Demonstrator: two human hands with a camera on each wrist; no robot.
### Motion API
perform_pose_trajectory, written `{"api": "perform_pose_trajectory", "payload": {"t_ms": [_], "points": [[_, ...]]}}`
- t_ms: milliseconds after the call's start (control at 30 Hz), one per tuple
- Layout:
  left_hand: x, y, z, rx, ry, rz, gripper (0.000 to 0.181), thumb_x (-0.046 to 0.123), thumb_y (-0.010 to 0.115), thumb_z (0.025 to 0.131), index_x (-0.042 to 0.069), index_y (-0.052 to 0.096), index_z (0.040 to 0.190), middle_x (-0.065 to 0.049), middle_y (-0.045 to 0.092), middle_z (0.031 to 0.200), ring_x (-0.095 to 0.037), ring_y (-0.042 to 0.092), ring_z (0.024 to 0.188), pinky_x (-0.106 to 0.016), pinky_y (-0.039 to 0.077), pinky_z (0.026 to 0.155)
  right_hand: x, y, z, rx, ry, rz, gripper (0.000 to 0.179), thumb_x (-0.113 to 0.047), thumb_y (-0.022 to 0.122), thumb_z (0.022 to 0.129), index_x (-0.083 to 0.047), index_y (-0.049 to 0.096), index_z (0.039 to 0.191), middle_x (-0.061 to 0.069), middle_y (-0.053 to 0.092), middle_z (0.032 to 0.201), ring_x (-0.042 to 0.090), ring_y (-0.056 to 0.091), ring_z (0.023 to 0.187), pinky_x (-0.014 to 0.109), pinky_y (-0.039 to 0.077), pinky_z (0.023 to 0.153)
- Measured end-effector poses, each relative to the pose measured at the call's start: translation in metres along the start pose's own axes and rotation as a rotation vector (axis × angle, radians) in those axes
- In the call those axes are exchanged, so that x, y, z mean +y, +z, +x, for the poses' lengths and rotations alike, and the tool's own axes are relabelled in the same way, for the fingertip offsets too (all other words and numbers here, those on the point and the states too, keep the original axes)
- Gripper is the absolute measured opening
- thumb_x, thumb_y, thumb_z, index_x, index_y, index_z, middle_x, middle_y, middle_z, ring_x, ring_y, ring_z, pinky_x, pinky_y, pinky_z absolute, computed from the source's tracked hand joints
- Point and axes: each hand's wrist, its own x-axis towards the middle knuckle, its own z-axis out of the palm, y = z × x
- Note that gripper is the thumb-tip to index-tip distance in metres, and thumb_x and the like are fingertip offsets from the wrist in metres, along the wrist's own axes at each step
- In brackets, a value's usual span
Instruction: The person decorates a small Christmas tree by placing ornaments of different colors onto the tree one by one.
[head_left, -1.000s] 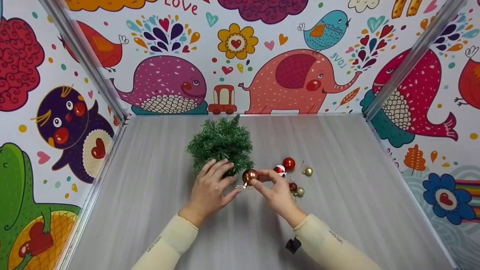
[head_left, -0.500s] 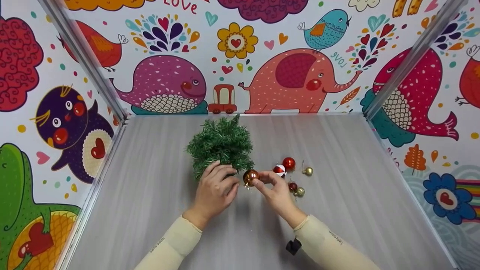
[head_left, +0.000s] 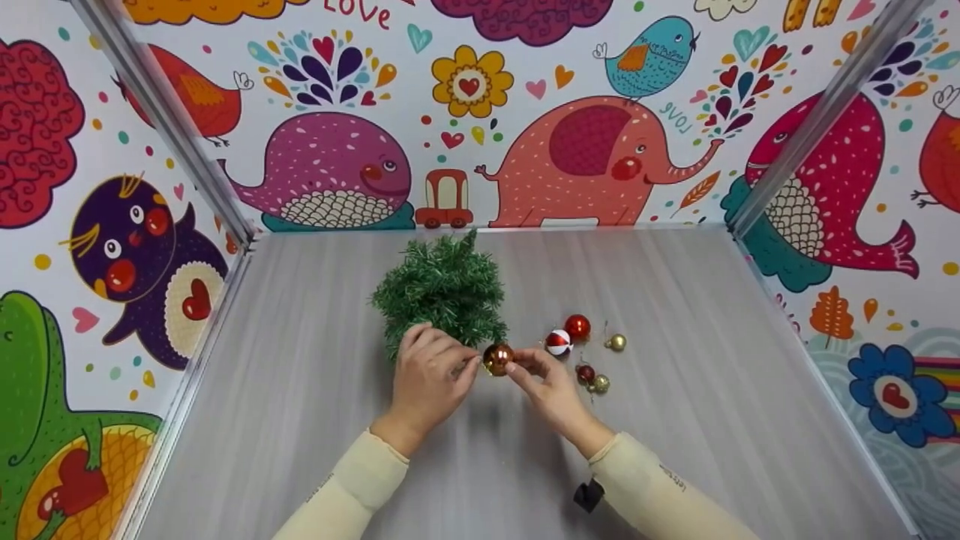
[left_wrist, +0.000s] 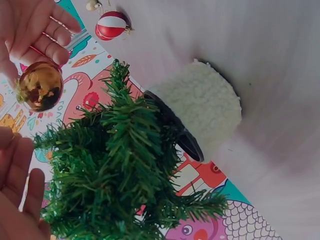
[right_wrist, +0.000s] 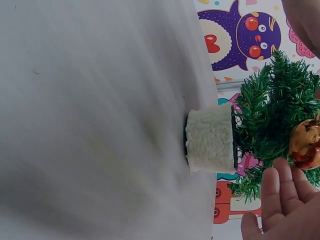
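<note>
A shiny copper Christmas ball (head_left: 498, 360) is held up in front of the small artificial Christmas tree (head_left: 442, 289). My right hand (head_left: 551, 386) grips the ball from the right between thumb and fingers. From the other side, my left hand (head_left: 435, 375) brings thumb and forefinger together at the ball's cap, pinching its hanging loop; the loop itself is hidden by the fingertips. The left hand's other fingers lie close to the lower branches. In the left wrist view the tree's white, rough-textured pot (left_wrist: 202, 107) shows, and the ball (left_wrist: 41, 86) appears beside the branches.
Right of the hands lie a red ball (head_left: 577, 327), a red-and-white ball (head_left: 558, 342), a small gold ball (head_left: 616, 343), a dark red ball (head_left: 585, 374) and a glittery gold ball (head_left: 599, 384). Printed cartoon walls (head_left: 337, 169) enclose the grey table (head_left: 300, 420).
The left hand's spread thumb has closed toward its forefinger, and that hand has shifted right to the ball's cap. The ball has turned, its cap now toward the left hand. The tree stays put.
</note>
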Motion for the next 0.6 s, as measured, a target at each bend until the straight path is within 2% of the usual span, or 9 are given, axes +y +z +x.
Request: {"api": "perform_pose_trajectory", "payload": {"t_ms": [167, 267, 467, 600], "points": [[-0.001, 0.0, 0.0, -0.038, -0.013, 0.027, 0.007, 0.022, 0.08, 0.083, 0.017, 0.078, 0.078, 0.005, 0.07, 0.075, -0.019, 0.063, 0.081, -0.047, 0.04, 0.102, 0.019, 0.004, 0.003, 0.042, -0.071, -0.048, 0.021, -0.005, 0.068, 0.093, 0.002, 0.066, 0.113, 0.016, 0.069, 0.103, 0.029, 0.064, 0.095, 0.033, 0.051, 0.082], [-0.002, -0.001, 0.0, -0.04, -0.021, 0.031, 0.008, 0.022, 0.079, 0.083, 0.017, 0.078, 0.077, 0.005, 0.07, 0.075, -0.019, 0.063, 0.081, -0.048, 0.039, 0.103, 0.028, 0.005, 0.005, 0.057, -0.153, -0.11, 0.02, -0.008, 0.072, 0.091, -0.007, 0.069, 0.111, 0.006, 0.07, 0.102, 0.022, 0.065, 0.095, 0.034, 0.051, 0.083], [-0.003, -0.001, 0.001, -0.024, -0.017, 0.026, 0.008, 0.017, 0.083, 0.077, 0.016, 0.076, 0.073, 0.005, 0.069, 0.073, -0.019, 0.062, 0.078, -0.048, 0.04, 0.101, 0.027, 0.004, 0.008, 0.04, -0.34, -0.199, 0.015, -0.015, 0.074, 0.091, -0.014, 0.072, 0.105, -0.009, 0.068, 0.102, 0.013, 0.065, 0.094, 0.035, 0.053, 0.083], [-0.004, -0.001, 0.002, -0.047, -0.018, 0.051, 0.009, 0.018, 0.081, 0.079, 0.017, 0.075, 0.072, 0.005, 0.068, 0.073, -0.02, 0.062, 0.078, -0.048, 0.04, 0.102, 0.025, 0.003, 0.011, 0.042, -0.403, -0.254, 0.013, -0.014, 0.074, 0.091, -0.014, 0.072, 0.103, -0.012, 0.067, 0.1, 0.01, 0.063, 0.093, 0.033, 0.053, 0.081]]}}
